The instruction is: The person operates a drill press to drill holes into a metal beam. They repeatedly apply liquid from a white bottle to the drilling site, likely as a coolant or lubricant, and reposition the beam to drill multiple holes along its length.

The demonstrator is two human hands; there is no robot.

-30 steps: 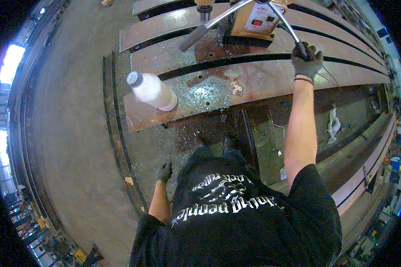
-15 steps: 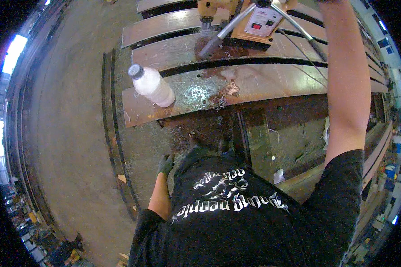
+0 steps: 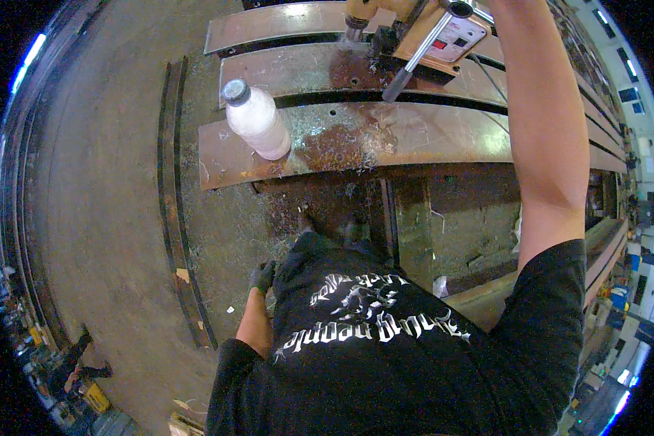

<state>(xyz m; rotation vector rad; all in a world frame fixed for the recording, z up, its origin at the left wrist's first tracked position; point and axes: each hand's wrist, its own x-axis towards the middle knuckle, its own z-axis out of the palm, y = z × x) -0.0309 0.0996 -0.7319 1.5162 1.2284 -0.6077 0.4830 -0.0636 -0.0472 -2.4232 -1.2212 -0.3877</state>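
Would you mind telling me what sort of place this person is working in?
Most likely a steel fabrication workshop: long rusty steel plates lie in rows above a concrete floor, a yellow magnetic drill press sits on them, and metal shavings are scattered around drilled holes.

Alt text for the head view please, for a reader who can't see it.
Looking down at a person in a black printed shirt, whose right arm reaches up to a yellow drilling machine standing on rusty steel plates. A white plastic bottle stands on the nearest plate, amid metal shavings. The gloved left hand hangs at their side.
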